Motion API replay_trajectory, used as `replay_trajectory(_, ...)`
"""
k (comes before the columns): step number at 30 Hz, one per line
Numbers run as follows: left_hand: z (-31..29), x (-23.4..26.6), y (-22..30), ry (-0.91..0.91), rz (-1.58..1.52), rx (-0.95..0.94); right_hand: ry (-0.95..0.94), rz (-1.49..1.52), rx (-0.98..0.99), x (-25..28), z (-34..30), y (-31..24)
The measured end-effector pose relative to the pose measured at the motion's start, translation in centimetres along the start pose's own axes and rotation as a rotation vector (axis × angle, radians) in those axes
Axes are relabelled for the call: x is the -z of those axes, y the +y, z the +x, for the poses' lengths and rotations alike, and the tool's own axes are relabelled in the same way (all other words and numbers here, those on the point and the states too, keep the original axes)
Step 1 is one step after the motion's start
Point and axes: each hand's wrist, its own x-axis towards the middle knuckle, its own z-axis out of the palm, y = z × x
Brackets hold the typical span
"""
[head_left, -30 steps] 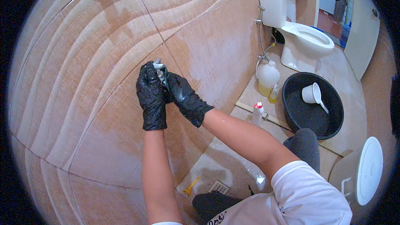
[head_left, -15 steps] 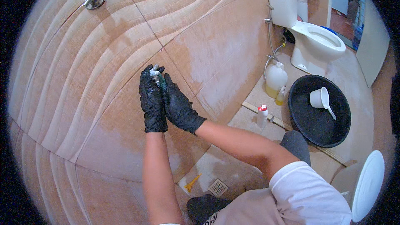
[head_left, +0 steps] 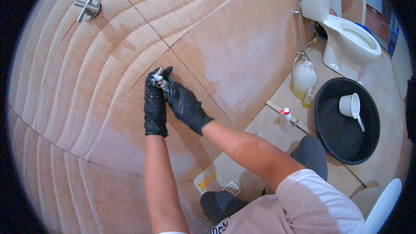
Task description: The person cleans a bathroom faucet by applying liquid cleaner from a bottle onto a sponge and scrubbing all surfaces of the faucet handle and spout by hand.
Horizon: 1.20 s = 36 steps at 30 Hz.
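Note:
Both my hands wear black gloves and meet in front of the tan tiled wall [head_left: 130,117]. Between them is a small foamy thing [head_left: 161,81], white with suds and teal at its edge; its kind is mostly hidden. My left hand [head_left: 155,102] has its fingers curled around one side of it. From the right, my right hand [head_left: 187,105] closes on the teal side, one dark fingertip pointing up past the foam. White suds cling to the glove fingers.
A cross-handled tap [head_left: 88,6] juts from the wall. At right stand a black basin [head_left: 333,134] holding a white dipper [head_left: 349,105], a jug [head_left: 305,78], a red-capped bottle [head_left: 285,119] and a toilet [head_left: 351,39]. A yellow scraper-like tool [head_left: 207,182] lies beside the floor drain [head_left: 232,188].
The view has shifted, so basin and toilet sit further right. My hands stay together, the right one slightly lower against the left, and more white foam shows between the fingers.

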Motion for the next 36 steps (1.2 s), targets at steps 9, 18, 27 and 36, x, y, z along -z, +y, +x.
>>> replay_trajectory(9, -0.5, 1.6, 0.3, -0.031, 0.069, 0.031, 0.256, -0.060, 0.182, -2.0, -1.5, -0.2)
replay_trajectory(18, 0.1, 1.8, 0.3, -0.031, 0.129, 0.109, 0.081, 0.416, 0.041, -1.0, -0.7, -0.6)
replay_trajectory(27, 0.5, 1.1, -0.6, -0.110, 0.086, 0.053, 0.099, 0.083, 0.140, -0.7, 0.0, 1.8)
replay_trajectory(36, -0.1, 1.4, -0.2, -0.046, -0.036, 0.057, 0.157, -0.233, 0.173, -1.0, -2.0, -0.4)
